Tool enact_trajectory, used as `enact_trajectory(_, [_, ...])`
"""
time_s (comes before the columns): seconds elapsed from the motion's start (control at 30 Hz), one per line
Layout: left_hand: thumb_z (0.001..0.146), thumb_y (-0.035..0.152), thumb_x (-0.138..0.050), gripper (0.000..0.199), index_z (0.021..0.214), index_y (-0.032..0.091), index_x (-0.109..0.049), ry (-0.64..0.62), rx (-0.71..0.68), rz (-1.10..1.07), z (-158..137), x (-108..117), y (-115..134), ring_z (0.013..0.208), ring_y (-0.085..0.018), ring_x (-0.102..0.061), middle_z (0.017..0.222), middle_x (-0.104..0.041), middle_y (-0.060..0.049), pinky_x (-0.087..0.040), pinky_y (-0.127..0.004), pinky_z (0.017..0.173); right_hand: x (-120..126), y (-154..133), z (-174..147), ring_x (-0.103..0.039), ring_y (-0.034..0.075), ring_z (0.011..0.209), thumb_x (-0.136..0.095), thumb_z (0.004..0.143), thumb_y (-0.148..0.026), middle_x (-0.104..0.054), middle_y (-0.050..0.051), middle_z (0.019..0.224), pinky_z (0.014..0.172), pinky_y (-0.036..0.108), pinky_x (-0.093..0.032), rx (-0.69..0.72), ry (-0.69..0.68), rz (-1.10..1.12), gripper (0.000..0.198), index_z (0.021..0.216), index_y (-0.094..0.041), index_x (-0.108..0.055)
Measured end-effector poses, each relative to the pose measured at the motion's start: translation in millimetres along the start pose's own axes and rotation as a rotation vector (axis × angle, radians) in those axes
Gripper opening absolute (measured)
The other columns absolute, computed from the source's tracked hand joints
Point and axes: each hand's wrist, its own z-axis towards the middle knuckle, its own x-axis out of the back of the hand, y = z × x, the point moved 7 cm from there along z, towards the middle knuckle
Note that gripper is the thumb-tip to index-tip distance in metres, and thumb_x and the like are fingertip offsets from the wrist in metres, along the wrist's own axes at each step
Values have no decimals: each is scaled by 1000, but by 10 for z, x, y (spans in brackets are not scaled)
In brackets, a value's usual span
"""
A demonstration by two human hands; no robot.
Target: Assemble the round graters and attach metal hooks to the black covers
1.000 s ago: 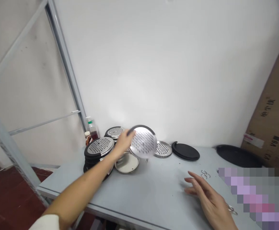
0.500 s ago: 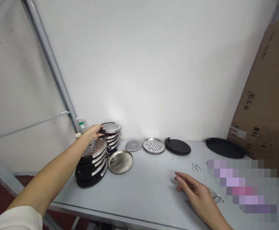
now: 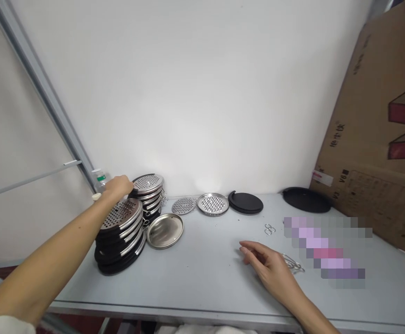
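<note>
My left hand (image 3: pixel 120 185) is at the left edge of the back stack of round graters (image 3: pixel 148 184), by the top grater's black rim. Its fingers are turned away from view, so I cannot see whether they grip that rim. Below my forearm stands a taller front stack of graters (image 3: pixel 124 215) with black rims and bases. My right hand (image 3: pixel 267 264) hovers low over the table, fingers loosely bent and apart, holding nothing. Close behind it lie several wire rings (image 3: pixel 294 263). A shallow metal dish (image 3: pixel 165 230) leans against the front stack.
Along the wall lie a flat perforated disc (image 3: pixel 184 205), a grater plate (image 3: pixel 212 204), a black round base (image 3: pixel 246 202) and a black tray (image 3: pixel 307 199). Small rings (image 3: pixel 270 229) lie mid-table. A carton (image 3: pixel 373 139) stands right; a bottle (image 3: pixel 99 180) stands behind the stacks.
The view has shifted right, so things appear further left. My left hand has turned, its fingers now hidden beside the back stack's top grater. My right hand keeps its loose, open pose.
</note>
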Motion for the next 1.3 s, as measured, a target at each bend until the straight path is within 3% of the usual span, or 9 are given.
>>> enact_trajectory(0.13, [88, 37, -54, 35, 115, 16, -62, 164, -203, 43, -463, 220, 311, 120, -40, -53, 124, -62, -20, -42, -44, 94, -4, -27, -11, -69, 22, 73, -51, 91, -52, -74, 6, 77, 72, 32, -53, 8, -9, -13, 42, 105, -19, -72])
enact_trajectory(0.2, [94, 42, -45, 34, 109, 19, -65, 198, -376, 22, -901, 148, 547, 112, -34, -59, 116, -66, -14, -43, -37, 91, -6, -21, -15, -69, 22, 74, -51, 91, -51, -74, 6, 78, 73, 32, -53, 8, -17, -28, 41, 106, -18, -72])
enact_trajectory(0.33, [90, 49, -50, 34, 83, 22, -69, -239, -553, 25, -1751, -650, 857, 85, -27, -67, 88, -73, -9, -44, -31, 73, -6, -4, -15, -68, 21, 75, -51, 92, -50, -75, 7, 82, 72, 32, -52, 6, -25, -43, 41, 106, -18, -71])
enact_trajectory(0.47, [87, 45, -55, 30, 81, 18, -68, -302, -521, 50, -2003, -1205, 867, 82, -31, -68, 85, -73, -13, -43, -33, 67, -10, -10, -14, -67, 21, 75, -52, 91, -49, -74, 7, 83, 72, 32, -51, -2, -27, -28, 39, 105, -18, -72])
enact_trajectory(0.57, [87, 38, -55, 25, 78, 18, -67, -312, -502, 56, -1925, -1364, 821, 80, -30, -68, 82, -73, -12, -42, -33, 66, -10, -11, -15, -66, 21, 74, -53, 91, -48, -74, 6, 82, 71, 32, -50, -6, -22, -28, 38, 104, -18, -72])
enact_trajectory(0.77, [88, 37, -53, 24, 74, 21, -64, -284, -525, 16, -1821, -1271, 808, 74, -23, -66, 76, -71, -5, -38, -28, 62, -12, 7, -12, -66, 21, 75, -53, 91, -47, -74, 7, 85, 70, 31, -50, 2, -22, -19, 37, 104, -18, -72])
enact_trajectory(1.0, [86, 30, -54, 19, 71, 20, -60, -117, -562, 17, -1809, -844, 903, 69, -20, -62, 75, -67, -3, -32, -29, 60, -19, 0, -9, -67, 21, 74, -54, 91, -47, -74, 7, 84, 70, 32, -50, 7, -21, -12, 36, 103, -19, -72])
enact_trajectory(1.13, [85, 19, -53, 12, 77, 19, -62, -79, -815, -25, -2295, -712, 1199, 73, -18, -61, 80, -66, -2, -37, -28, 65, -17, 8, -6, -67, 22, 73, -54, 91, -47, -74, 6, 81, 72, 34, -52, 19, -8, -20, 36, 105, -19, -71])
enact_trajectory(1.3, [81, 13, -59, 6, 79, 18, -62, -129, -1307, -86, -3308, -978, 1636, 73, -20, -62, 79, -65, -3, -45, -31, 65, 41, 9, -7, -69, 23, 91, -56, 91, -45, -73, 9, 106, 83, 35, -54, 62, 70, 7, 34, 111, -20, -68])
